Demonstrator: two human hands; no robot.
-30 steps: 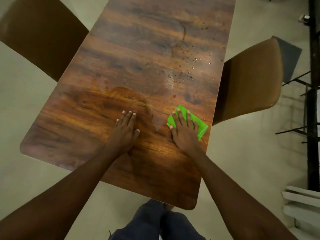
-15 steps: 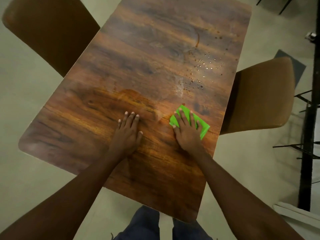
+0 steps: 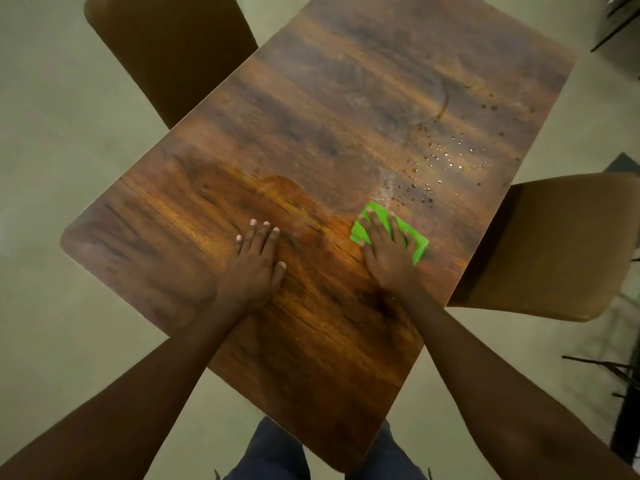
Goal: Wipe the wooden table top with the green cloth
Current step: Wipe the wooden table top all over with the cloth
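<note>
The wooden table top [image 3: 311, 116] runs away from me, with a patch of water droplets [image 3: 446, 157] on its right side. A folded green cloth [image 3: 415, 242] lies flat on the wood just below those droplets. My right hand [image 3: 388, 251] presses down on the cloth with fingers spread, covering most of it. My left hand [image 3: 256, 265] rests palm down on the bare wood to the left, holding nothing.
A brown chair [image 3: 554, 244] stands against the table's right edge and another brown chair [image 3: 166, 46] at the far left. My legs in dark trousers [image 3: 277, 455] are under the near edge. Thin black metal legs [image 3: 609, 368] show at the right border.
My right hand has slid the cloth a little farther up the table, toward the droplets. The left hand stays planted. The camera has shifted, so the table sits lower and more to the right.
</note>
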